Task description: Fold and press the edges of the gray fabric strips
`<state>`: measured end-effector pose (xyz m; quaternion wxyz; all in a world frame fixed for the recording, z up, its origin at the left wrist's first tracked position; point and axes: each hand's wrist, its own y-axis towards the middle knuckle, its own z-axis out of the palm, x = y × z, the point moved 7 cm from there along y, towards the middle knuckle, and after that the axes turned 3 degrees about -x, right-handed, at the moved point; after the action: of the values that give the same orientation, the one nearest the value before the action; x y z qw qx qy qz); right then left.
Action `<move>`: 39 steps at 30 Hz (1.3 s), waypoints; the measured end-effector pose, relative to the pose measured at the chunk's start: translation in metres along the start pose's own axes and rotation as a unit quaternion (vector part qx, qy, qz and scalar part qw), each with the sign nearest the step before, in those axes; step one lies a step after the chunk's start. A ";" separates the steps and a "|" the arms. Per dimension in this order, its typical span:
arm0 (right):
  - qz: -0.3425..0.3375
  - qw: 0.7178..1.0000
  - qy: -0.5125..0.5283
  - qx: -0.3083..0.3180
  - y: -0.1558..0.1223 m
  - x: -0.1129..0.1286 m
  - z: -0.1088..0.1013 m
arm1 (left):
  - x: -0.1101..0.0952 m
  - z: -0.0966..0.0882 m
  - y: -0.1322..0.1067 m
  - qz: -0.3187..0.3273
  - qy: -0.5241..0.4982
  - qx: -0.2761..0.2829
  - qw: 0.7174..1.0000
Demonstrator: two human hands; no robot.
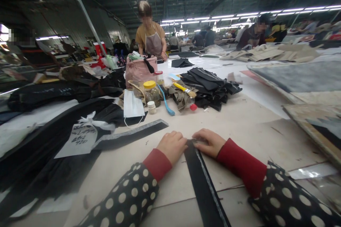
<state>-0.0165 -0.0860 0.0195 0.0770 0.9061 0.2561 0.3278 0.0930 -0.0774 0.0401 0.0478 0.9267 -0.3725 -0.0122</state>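
Observation:
A long black fabric strip point(198, 177) with a pale chalky line along its right side runs from the table's near edge up to my hands. At its far end, my left hand point(172, 146) has its fingers curled together on the left corner. On the opposite corner my right hand point(209, 142) pinches the strip between thumb and fingers. The left fingertips are partly hidden. Farther left lies another dark strip point(133, 135) with a grey edge, apart from both hands.
Black cloth point(61, 127) with a handwritten tag point(78, 140) is heaped at left. Ahead are a face mask point(133, 104), a yellow-lidded jar point(151, 94), a blue-handled tool point(166, 103), a brush point(183, 88) and stacked black pieces point(207, 83). Boards point(306, 81) lie at right. People work beyond.

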 end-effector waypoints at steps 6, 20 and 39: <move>0.001 1.000 0.012 -0.016 -0.005 -0.001 -0.006 | -0.001 0.000 0.001 0.007 -0.010 -0.009 1.000; -0.069 0.992 -0.109 0.016 -0.006 0.011 -0.005 | -0.006 0.007 0.002 0.043 -0.078 -0.021 0.996; -0.076 0.970 -0.229 0.023 -0.009 0.013 0.009 | -0.013 0.001 0.012 0.032 -0.007 -0.001 0.999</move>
<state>-0.0059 -0.0712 0.0171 0.1371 0.9364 0.3075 0.0992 0.0757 -0.0772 0.0405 0.0463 0.9143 -0.4021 -0.0175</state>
